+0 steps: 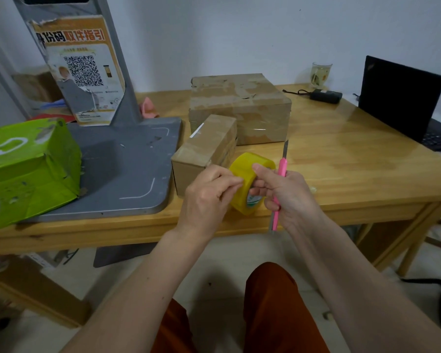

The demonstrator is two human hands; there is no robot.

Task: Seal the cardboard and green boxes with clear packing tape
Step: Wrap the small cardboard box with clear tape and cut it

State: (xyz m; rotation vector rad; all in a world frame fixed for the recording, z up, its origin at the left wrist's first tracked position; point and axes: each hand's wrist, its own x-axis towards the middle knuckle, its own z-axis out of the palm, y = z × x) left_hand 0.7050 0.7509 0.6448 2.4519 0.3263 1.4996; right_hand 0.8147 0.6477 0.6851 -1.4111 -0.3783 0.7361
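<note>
A yellowish roll of packing tape [245,174] is held above the table's front edge. My right hand [288,194] grips the roll, thumb on top, and also holds a pink utility knife [281,171] with its blade pointing away from me. My left hand [209,197] pinches at the roll's outer face with its fingertips. Just behind the roll lies a small cardboard box [204,151], with a larger taped cardboard box [239,105] behind it. A green box [28,169] sits at the far left on a grey metal base.
A grey stand [127,159] with a QR-code poster occupies the table's left half. At the back right stand a glass cup [320,75], a black adapter with cable [325,96] and an open black laptop [400,98]. The wooden table [354,159] has bare surface to the right.
</note>
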